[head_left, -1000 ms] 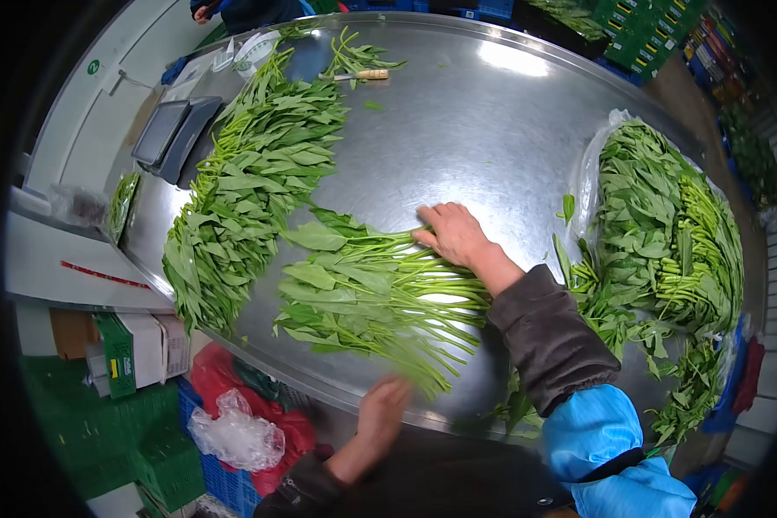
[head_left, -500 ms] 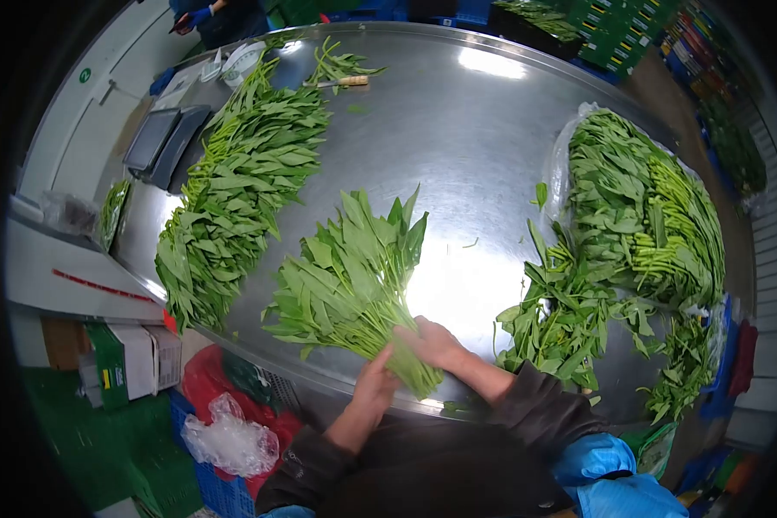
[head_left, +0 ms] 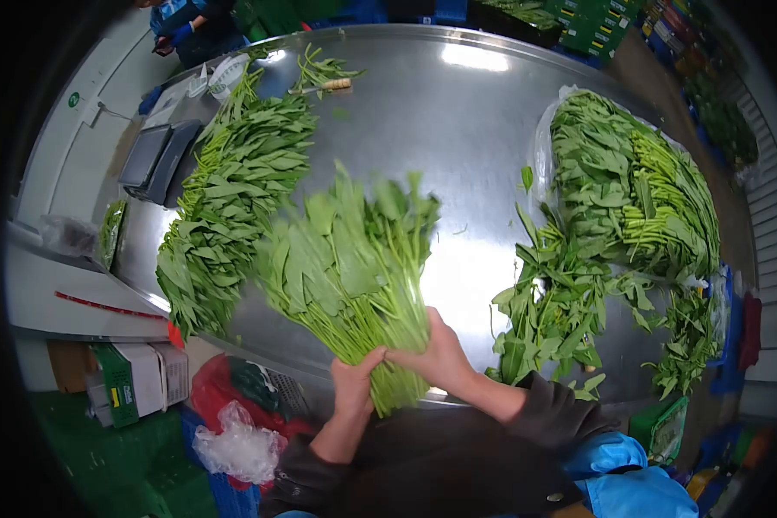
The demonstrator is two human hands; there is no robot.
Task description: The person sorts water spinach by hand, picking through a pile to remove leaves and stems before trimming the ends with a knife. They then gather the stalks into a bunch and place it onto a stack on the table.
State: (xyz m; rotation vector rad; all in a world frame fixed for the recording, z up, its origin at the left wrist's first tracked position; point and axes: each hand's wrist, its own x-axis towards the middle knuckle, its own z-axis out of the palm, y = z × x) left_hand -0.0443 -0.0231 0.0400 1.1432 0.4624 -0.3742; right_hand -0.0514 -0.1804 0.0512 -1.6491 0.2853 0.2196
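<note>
Between my two hands is a bunch of leafy green vegetable (head_left: pixel 345 259), its long pale stems toward me and its leaves pointing away, slightly blurred. My left hand (head_left: pixel 354 384) is wrapped round the stems from the left side. On the right, my right hand (head_left: pixel 440 354) grips the same stems, its fingers mostly hidden behind them. To the left lies a long row of the same greens (head_left: pixel 233 198), stems turned to the left. A loose heap of greens (head_left: pixel 552 302) lies right of my hands, below a large stacked pile (head_left: pixel 634 173) on clear plastic.
The metal table (head_left: pixel 388 112) has a raised rim. A knife (head_left: pixel 332 85) with a wooden handle lies near the far left, by a dark weighing scale (head_left: pixel 160 160). Another person's gloved hand (head_left: pixel 181 34) shows beyond the table. Crumpled clear plastic (head_left: pixel 242 445) sits below the left edge.
The bunch has been raised off the table and tilted more upright toward me. Both hands have stayed on its stems. The other person has come further into view at top left.
</note>
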